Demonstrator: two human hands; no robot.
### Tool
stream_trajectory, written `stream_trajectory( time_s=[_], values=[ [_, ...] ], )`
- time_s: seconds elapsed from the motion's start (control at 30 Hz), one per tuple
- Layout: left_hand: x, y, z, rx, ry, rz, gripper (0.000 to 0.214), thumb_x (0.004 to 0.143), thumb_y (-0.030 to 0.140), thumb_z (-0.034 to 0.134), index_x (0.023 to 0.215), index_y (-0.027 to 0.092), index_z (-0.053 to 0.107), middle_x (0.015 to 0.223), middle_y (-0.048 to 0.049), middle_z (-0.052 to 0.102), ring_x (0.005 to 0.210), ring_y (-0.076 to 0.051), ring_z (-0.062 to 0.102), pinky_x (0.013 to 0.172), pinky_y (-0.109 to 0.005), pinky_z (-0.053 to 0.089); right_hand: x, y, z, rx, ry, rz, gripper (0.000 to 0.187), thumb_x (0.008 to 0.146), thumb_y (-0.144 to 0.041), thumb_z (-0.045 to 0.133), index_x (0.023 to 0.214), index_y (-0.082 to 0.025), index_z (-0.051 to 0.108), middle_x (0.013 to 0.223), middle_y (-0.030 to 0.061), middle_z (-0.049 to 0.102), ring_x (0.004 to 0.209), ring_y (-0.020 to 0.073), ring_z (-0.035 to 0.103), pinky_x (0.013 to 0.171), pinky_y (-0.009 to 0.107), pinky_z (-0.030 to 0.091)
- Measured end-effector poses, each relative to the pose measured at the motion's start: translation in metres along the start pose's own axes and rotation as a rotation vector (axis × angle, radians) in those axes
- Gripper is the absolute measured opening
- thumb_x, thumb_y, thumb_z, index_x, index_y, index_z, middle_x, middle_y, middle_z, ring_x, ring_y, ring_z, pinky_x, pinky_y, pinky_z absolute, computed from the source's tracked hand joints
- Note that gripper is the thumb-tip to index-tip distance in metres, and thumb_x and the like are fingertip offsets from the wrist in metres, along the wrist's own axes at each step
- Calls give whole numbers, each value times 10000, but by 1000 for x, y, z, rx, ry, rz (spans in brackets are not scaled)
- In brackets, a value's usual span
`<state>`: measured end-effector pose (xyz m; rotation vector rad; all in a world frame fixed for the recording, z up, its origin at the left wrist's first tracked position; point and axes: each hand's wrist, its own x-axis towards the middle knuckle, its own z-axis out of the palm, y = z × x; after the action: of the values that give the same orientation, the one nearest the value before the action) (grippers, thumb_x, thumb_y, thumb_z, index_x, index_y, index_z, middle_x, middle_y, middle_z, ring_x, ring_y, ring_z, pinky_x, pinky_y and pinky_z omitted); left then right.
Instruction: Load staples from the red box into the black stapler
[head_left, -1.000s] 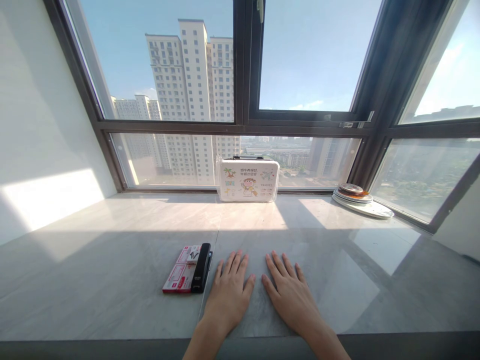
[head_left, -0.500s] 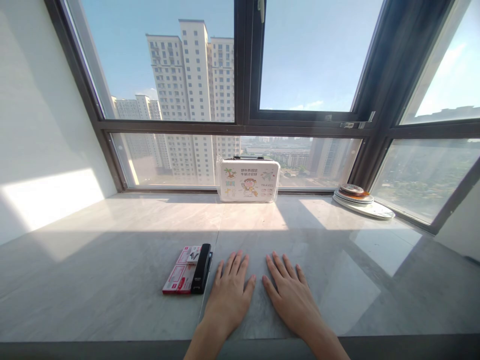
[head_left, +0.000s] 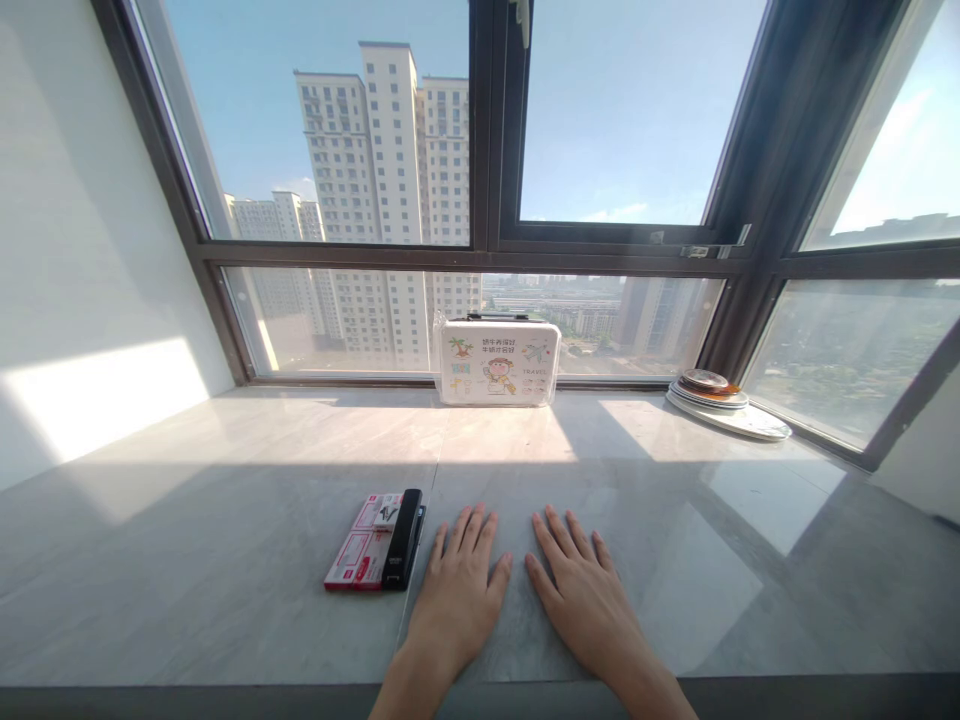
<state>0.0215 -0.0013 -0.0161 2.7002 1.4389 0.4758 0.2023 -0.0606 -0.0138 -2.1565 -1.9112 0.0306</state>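
Observation:
Palm down on the grey marble sill, my left hand lies flat with its fingers stretched out. My right hand rests the same way beside it, a small gap between the two thumbs. Neither holds anything. Just left of my left hand is a black stapler, apart from the fingers. It lies along the right side of a flat red-and-white package. A small white box with a stapler picture sits on that package, against the stapler.
Against the window stands a white case with cartoon prints and a black handle, in clear plastic. A stack of plates occupies the back right corner. Dark window frames border the sill, and a white wall rises at left.

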Motion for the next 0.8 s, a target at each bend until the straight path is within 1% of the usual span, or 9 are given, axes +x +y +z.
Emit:
stream_trajectory(
  time_s=[0.53,0.8],
  values=[
    [1,0,-3,-1,-22,-4,581,1034,513,250,1562,286,325,1651,-16,235,1534,-233,182,1251,-533,174,0,1,3,-11,18,-1,621,1021,-576,247,1583,-314,280,1646,-3,207,1532,290,134,1212,559,137],
    [1,1,-5,-3,-34,-9,583,1032,513,253,1565,285,317,1651,-15,231,1535,-226,175,1253,-528,173,0,0,0,-2,21,-6,615,1021,-573,249,1580,-319,289,1645,3,222,1530,300,142,1212,561,132]
  ],
)
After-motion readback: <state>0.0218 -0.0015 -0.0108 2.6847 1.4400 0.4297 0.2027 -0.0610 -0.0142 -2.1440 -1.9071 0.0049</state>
